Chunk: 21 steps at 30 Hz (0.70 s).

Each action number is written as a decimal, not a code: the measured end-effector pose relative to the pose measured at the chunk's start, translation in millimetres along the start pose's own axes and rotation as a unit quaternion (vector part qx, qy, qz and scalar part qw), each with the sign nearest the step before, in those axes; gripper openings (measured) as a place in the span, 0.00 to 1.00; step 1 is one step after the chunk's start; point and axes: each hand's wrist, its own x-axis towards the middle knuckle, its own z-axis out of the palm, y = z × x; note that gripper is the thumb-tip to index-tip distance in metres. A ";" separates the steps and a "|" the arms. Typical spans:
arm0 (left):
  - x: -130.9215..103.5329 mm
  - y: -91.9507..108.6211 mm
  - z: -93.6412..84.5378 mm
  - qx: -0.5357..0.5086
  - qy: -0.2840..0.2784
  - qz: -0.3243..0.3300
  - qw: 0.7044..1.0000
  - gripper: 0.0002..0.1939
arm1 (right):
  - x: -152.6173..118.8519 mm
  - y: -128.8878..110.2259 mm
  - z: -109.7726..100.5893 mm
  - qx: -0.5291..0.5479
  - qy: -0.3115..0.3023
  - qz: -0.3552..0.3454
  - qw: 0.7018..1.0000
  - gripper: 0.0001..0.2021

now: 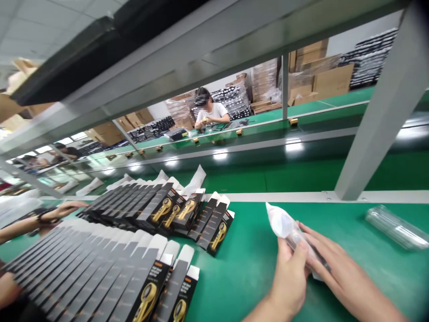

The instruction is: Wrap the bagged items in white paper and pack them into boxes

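Note:
A white foam pouch [280,220] is in both hands over the green table, at right of centre. My left hand [291,273] is closed on its near side, the thumb pressed on top. My right hand [330,259] wraps the far right side, its fingers laid along it. A greyish, partly see-through part shows between the hands; what is inside the pouch I cannot make out. Left of my hands stand black printed boxes [219,230] with open white flaps, their fronts showing a golden handheld fan. They are apart from my hands.
A clear plastic tray [397,227] lies at right. A front row of boxes [100,268] fills the lower left, where another person's hand [69,208] reaches in. A grey post [378,112] and a conveyor [301,165] carrying golden parts [293,121] stand beyond; a co-worker [212,112] sits across.

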 end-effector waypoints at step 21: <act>-33.5 94.9 -78.1 0.923 0.106 0.142 0.342 0.31 | 10.5 -13.0 -49.7 0.272 0.048 0.219 0.936 0.26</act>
